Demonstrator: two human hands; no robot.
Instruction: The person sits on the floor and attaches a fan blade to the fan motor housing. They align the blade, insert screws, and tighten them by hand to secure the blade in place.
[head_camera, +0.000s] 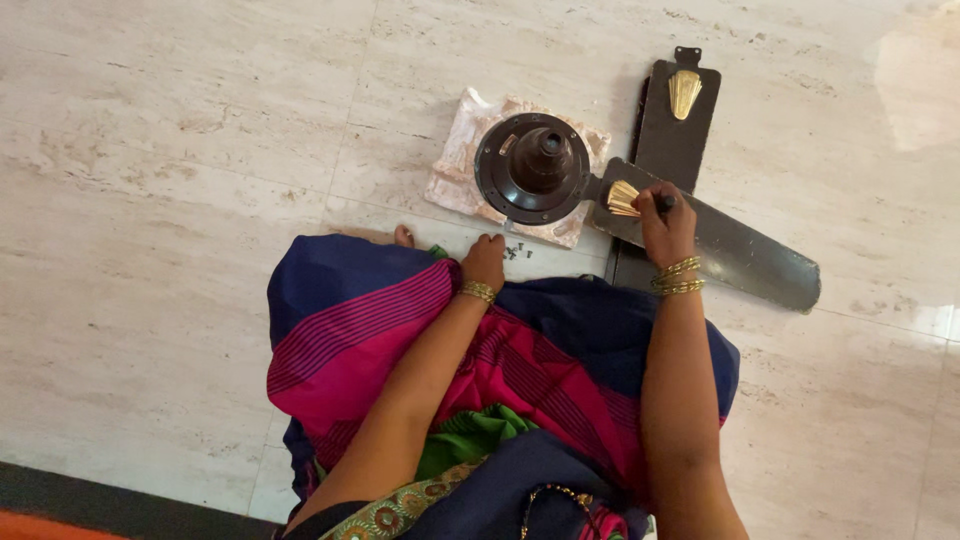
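Observation:
A dark brown ceiling fan motor (535, 165) rests on a pale foam block (461, 160) on the marble floor. One dark blade (745, 250) with a gold fluted trim (622, 197) is joined to the motor's right side. My right hand (667, 225) is closed around a dark-handled tool (664, 202), its tip at the gold trim on the blade. My left hand (485, 260) rests on my knee, fingers curled, just below the motor and beside some small screws (517, 250).
A second loose blade (672, 115) with gold trim lies behind the attached one, pointing away. My lap is covered by pink, navy and green cloth (480, 350). A toe (403, 236) shows at the cloth's edge.

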